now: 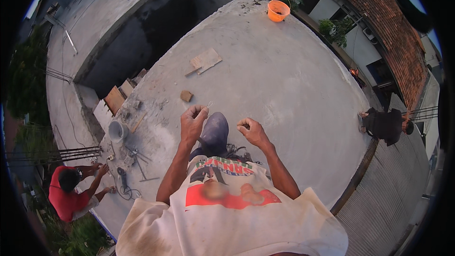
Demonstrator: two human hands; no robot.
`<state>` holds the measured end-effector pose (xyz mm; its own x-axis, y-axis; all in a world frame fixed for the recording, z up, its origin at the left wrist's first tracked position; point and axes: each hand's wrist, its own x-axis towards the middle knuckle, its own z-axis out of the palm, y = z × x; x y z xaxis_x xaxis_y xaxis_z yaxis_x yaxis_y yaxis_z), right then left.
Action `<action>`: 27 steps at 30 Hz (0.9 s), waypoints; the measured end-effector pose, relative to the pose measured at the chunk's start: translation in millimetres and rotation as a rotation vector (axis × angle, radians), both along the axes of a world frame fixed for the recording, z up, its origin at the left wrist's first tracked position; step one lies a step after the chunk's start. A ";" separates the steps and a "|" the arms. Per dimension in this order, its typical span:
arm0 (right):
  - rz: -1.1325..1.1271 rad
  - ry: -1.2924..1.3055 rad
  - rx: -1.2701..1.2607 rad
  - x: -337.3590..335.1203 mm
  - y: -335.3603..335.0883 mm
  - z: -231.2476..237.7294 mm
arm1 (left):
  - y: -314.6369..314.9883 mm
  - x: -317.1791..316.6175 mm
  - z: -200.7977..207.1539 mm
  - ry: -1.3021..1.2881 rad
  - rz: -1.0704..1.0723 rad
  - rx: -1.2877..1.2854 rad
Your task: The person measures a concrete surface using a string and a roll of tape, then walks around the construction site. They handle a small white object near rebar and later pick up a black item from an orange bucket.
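My left hand [192, 121] is raised in front of my bent knee [215, 130], its thumb and forefinger pinched together. A small thin pale loop [210, 105], like string or wire, sticks out from those fingertips. To the right of the knee is my right hand [253, 132], with its fingers curled in toward the thumb. Whether anything is in that pinch is too small to make out. The two hands are apart, both above the grey concrete slab [284, 90]. A brown broken block [186, 96] lies on the slab just beyond my left hand.
A flat board [206, 60] lies farther out; an orange bucket [278, 11] stands near the far edge. At left are a grey bucket [117, 132], a power tool [122, 175] and a deep opening [142, 33]. A red-shirted person [68, 192] crouches left; another person [384, 125] is at the right edge.
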<state>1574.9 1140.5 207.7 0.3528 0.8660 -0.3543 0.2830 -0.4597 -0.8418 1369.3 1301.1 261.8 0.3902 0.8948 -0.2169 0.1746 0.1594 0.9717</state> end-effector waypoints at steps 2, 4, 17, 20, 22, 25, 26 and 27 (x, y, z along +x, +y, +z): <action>0.045 0.085 -0.093 18.5 12.7 -17.3 | 24.4 13.8 -8.9 0.014 0.061 0.015; 0.076 0.134 -0.196 39.8 32.6 -23.9 | 54.4 31.1 -22.0 0.024 0.095 0.006; -0.157 0.073 -0.557 249.6 85.9 -101.0 | 300.2 240.2 -56.4 0.084 0.072 -0.059; -0.298 0.035 -0.511 277.4 105.0 -91.0 | 355.7 295.5 -49.1 0.084 0.026 -0.055; -0.385 0.072 -0.474 294.4 125.8 -87.9 | 386.0 331.4 -49.1 0.112 -0.003 -0.050; -0.492 0.134 -0.423 328.1 158.3 -94.1 | 429.2 389.5 -54.3 0.118 -0.076 -0.045; -0.521 0.156 -0.405 341.9 170.3 -98.7 | 442.9 410.6 -56.2 0.115 -0.104 -0.041; -0.505 0.170 -0.395 357.3 183.1 -104.0 | 454.9 431.8 -58.2 0.104 -0.105 -0.077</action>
